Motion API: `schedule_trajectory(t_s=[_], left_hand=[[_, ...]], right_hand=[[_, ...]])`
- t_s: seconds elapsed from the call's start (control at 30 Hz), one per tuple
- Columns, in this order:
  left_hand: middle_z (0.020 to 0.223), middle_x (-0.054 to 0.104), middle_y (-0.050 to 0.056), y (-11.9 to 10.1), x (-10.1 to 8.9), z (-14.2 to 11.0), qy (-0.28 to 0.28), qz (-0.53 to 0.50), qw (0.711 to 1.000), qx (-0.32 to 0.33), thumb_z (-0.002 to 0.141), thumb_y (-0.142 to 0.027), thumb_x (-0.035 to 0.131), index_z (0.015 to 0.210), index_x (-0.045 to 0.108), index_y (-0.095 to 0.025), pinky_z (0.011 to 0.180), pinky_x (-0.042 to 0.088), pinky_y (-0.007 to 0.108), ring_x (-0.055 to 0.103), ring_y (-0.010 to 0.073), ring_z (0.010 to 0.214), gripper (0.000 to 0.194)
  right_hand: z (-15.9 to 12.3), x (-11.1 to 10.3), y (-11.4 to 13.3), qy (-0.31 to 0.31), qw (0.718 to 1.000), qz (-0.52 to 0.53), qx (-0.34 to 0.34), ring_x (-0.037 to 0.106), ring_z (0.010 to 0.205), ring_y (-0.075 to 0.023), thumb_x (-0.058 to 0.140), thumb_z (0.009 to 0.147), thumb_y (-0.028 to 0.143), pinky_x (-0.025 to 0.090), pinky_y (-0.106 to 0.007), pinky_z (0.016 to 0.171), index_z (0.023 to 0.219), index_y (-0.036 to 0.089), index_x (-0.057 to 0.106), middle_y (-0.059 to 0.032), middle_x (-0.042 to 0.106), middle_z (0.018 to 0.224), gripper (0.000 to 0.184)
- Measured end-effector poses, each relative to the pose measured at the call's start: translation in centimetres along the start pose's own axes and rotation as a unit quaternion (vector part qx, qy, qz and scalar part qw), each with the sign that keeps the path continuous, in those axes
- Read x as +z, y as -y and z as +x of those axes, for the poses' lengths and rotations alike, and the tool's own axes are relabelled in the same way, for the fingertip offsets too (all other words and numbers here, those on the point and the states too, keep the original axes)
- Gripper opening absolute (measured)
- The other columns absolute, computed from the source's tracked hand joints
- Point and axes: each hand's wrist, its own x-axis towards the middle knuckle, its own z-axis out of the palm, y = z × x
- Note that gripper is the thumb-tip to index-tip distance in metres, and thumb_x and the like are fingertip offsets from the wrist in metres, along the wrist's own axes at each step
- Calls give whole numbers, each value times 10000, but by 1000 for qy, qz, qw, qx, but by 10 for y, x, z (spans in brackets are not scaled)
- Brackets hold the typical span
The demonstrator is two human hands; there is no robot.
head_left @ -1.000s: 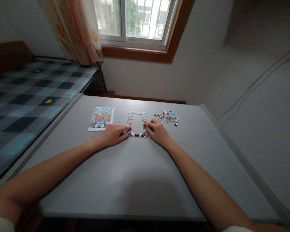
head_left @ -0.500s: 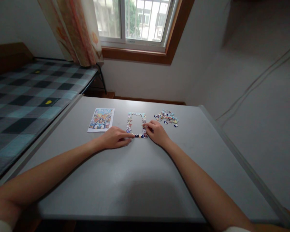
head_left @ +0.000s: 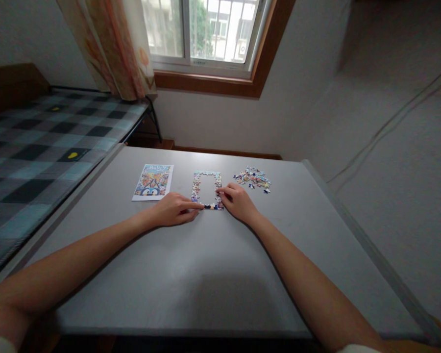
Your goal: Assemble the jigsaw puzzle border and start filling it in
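Note:
A rectangular jigsaw puzzle border lies flat on the table, made of joined colourful pieces around a hollow middle. My left hand rests at its lower left corner, index finger stretched onto the bottom row and the other fingers loosely bent. At the right side of the border is my right hand, its thumb and index finger bent together on the edge pieces. Those fingertips hide part of that side, and no separate loose piece can be made out in them.
A heap of loose puzzle pieces lies right of the border. To the left is a printed picture sheet. The grey table stands beside a bed with a checked cover, below a window and a curtain.
Both hands keep their places on the puzzle border, with hardly any visible finger movement. The whole view has shifted very slightly.

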Motion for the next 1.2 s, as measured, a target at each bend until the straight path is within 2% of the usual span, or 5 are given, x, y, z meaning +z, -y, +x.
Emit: schedule_trajectory(t_s=[0.47,0.87,1.03,1.13,1.2], left_hand=[[763,741,8,-1,2,1,7,8,999,-38,946,-303,516,1157,720,-211,567,396,192,630,85,595,307],[695,722,2,-2,2,2,-8,11,999,-36,948,-299,517,1140,730,-205,549,382,188,606,81,550,302],[735,737,1,-1,2,2,-7,12,999,-33,944,-294,524,1139,728,-210,553,393,197,622,84,565,295],[753,740,8,-1,1,1,-5,6,999,-32,944,-290,522,1146,727,-205,559,399,195,621,86,574,300],[742,734,12,-1,1,1,-5,-4,1000,-24,945,-283,516,1143,733,-209,553,394,192,607,81,563,303]], right_hand=[[0,0,0,-1,1000,2,0,567,793,-166,519,925,191,443,-306,799,1042,177,749,-60,621,837,259],[1,-1,2,5,1000,-4,4,572,809,-172,523,925,193,447,-314,811,1042,182,746,-59,622,836,252],[0,1,-1,3,1000,2,-1,566,801,-173,520,921,197,457,-326,809,1048,181,743,-60,623,834,257],[0,2,-2,-12,1000,6,-11,568,818,-180,513,924,217,475,-344,825,1036,195,742,-64,624,846,256],[0,3,-3,-39,999,10,-21,581,903,-200,513,921,233,488,-375,880,1072,199,731,-86,637,934,267]])
